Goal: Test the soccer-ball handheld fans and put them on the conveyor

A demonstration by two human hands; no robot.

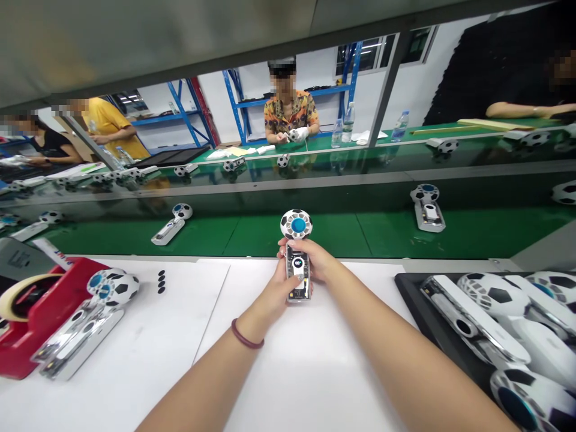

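A handheld fan (296,224) with a football-patterned round head and a see-through body is held upright over the front of the white worktop. The lit round display on its body reads about 100. My left hand (282,281) grips the lower body, thumb across the front below the display. Around the upper body, just under the head, my right hand (318,259) is closed, its thumb near the neck. Fingers behind the fan are mostly hidden.
A black tray (416,300) full of similar fans stands at right. At left are a red tape dispenser (67,300), two fans (81,333) and several black discs (161,282). Beyond runs a green conveyor (252,234) carrying spaced fans. Co-workers sit across it, one person (292,114) facing me.
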